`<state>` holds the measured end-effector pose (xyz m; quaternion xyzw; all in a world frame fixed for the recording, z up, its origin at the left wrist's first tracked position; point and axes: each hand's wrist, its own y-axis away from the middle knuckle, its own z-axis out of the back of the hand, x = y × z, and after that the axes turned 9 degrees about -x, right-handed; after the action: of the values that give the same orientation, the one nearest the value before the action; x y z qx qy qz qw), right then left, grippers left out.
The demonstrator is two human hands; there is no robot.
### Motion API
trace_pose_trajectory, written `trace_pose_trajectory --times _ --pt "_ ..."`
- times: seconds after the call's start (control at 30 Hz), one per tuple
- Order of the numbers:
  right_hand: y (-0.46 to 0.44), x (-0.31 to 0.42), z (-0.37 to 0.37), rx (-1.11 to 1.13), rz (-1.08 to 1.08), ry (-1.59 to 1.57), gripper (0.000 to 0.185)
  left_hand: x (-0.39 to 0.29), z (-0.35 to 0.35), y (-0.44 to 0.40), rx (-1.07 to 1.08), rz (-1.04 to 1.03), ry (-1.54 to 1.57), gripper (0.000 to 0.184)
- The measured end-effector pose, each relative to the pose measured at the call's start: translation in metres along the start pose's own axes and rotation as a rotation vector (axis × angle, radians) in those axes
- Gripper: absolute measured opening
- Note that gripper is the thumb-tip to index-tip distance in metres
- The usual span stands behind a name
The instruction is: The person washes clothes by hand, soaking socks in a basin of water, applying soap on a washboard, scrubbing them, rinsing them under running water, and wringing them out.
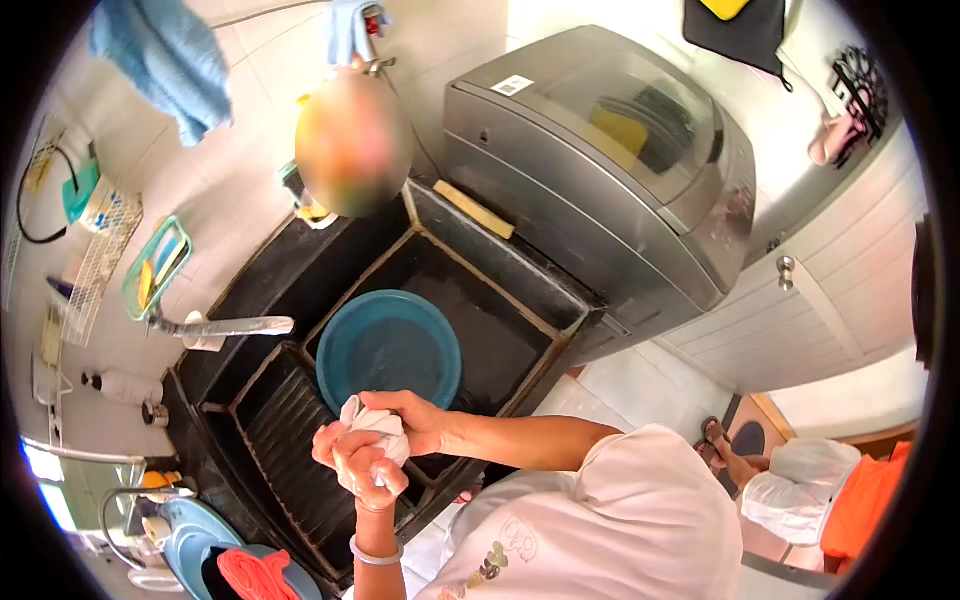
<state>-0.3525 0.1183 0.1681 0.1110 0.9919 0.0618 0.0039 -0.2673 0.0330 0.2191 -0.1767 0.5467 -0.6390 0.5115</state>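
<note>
A wadded white cloth [392,440] is squeezed between my two hands above the near edge of a blue basin [447,350]. My left hand [362,468], with a light bracelet at the wrist, wraps the cloth from below, and its fingers look wet. From the right, my right hand [420,420] closes over the cloth's other side. What is folded inside the bunch is hidden. The basin stands in a black sink [500,310] and looks to hold water. Left of the hands is a ribbed black washboard surface [285,430].
A grey washing machine [600,170] stands beyond the sink. A tap [235,326] juts in from the left wall below a green soap rack [160,265]. Blue basins with coral cloth [255,575] sit at lower left. Another person in orange [868,505] is at far right.
</note>
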Motion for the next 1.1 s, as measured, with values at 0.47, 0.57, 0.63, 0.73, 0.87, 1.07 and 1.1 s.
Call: trace_pose_trajectory --times 0.47,0.57,0.63,0.73,0.87,1.07,1.1 --pt "0.011 -0.006 -0.009 -0.253 0.096 -0.222 0.02 -0.011 -0.012 -0.002 0.022 0.17 0.048 0.009" --pt "0.013 -0.005 -0.012 -0.264 0.081 -0.224 0.018 -0.01 -0.013 0.001 -0.001 0.193 0.057 0.011" --pt "0.013 -0.004 -0.014 -0.281 0.075 -0.228 0.017 -0.01 -0.015 0.0 -0.011 0.207 0.06 0.012" --pt "0.013 -0.002 -0.016 -0.316 0.122 -0.202 0.015 -0.012 -0.016 -0.001 -0.004 0.215 0.054 0.014" --pt "0.015 0.003 -0.019 -0.328 0.172 -0.18 0.013 -0.012 -0.018 -0.002 0.027 0.194 0.035 0.015" --pt "0.015 0.01 -0.01 -0.287 0.128 -0.182 0.01 -0.015 -0.023 -0.008 0.057 0.178 0.048 0.01" --pt "0.015 0.012 -0.008 -0.286 0.137 -0.178 0.01 -0.014 -0.026 -0.009 0.056 0.174 0.055 0.01"
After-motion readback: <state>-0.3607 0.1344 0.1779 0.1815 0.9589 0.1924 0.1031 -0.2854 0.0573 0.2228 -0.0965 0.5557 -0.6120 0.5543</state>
